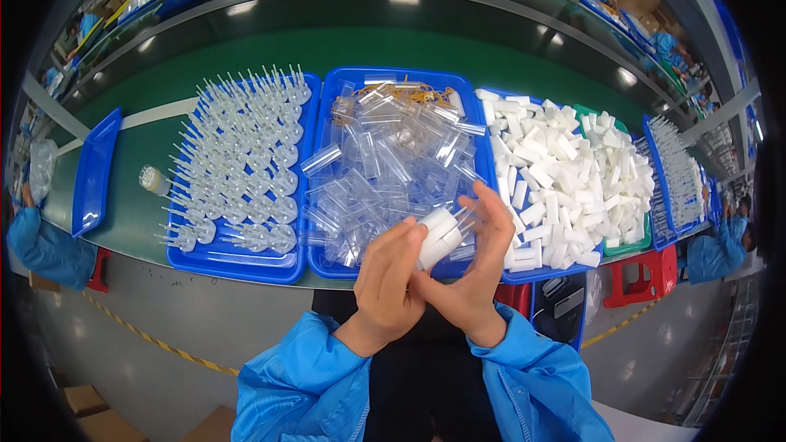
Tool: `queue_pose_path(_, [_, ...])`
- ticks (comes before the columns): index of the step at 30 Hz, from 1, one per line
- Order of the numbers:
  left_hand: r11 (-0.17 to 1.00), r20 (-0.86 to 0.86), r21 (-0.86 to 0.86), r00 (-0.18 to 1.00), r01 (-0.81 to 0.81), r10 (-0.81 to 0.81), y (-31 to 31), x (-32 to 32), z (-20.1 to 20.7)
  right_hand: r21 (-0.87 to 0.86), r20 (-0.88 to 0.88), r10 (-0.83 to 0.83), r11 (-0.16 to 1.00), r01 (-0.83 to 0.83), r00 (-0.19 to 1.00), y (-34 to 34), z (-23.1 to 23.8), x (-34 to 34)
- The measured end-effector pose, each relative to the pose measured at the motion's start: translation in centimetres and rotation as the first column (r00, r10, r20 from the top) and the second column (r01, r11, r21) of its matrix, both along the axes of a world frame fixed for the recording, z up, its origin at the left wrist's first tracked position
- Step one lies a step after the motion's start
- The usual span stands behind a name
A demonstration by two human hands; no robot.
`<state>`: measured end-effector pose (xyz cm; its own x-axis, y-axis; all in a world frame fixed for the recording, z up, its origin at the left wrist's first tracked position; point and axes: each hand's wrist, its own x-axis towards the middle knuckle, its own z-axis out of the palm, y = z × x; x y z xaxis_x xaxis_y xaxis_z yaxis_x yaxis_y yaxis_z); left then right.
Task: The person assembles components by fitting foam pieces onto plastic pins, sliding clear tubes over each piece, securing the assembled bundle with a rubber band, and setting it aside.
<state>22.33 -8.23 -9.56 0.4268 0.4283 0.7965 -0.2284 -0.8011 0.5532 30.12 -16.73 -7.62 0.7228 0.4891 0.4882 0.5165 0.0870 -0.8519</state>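
Note:
My left hand (386, 282) is closed around a white plastic piece (440, 239) with a slotted, rounded body. My right hand (476, 282) meets it from the other side, its fingers curled at a transparent plastic sleeve (467, 219) by the white piece's far end. Whether the sleeve is around the white piece or only against it, I cannot tell. Both hands are above the near edge of a blue tray (332, 272) heaped with transparent sleeves (372, 151). Just right of my hands, a pile of white plastic pieces (544, 172) fills another tray.
At left, a blue tray (233, 260) carries rows of pale parts with thin upright stems (237, 155). A green tray (643, 241) of white pieces stands at right. Farther left is a tilted blue tray (97, 172). Red stools (643, 282) and co-workers (53, 245) flank the green bench.

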Motion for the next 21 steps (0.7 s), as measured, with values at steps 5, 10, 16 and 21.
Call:
queue_pose_path(5, [0.996,0.047,-0.076,0.998,0.053,-0.049,-0.8,0.2,-0.1,-0.057,0.415,-0.166,0.977,0.208,0.895,-0.7,-0.1,0.1])
queue_pose_path(10, [0.992,0.028,-0.111,0.998,0.062,-0.059,-1.0,0.2,-0.2,0.031,0.391,-0.182,0.982,0.185,0.902,-0.5,-1.4,0.1])
queue_pose_path(16, [0.946,0.021,-0.314,0.997,0.080,-0.077,-0.4,-0.2,-0.2,-0.064,0.221,-0.018,0.997,0.033,0.975,-1.1,-0.8,1.2])
queue_pose_path(21, [0.939,-0.004,-0.326,0.993,0.111,-0.119,-0.3,-0.2,-0.2,0.004,0.080,0.040,0.999,-0.040,0.996,-1.5,-1.3,1.8])
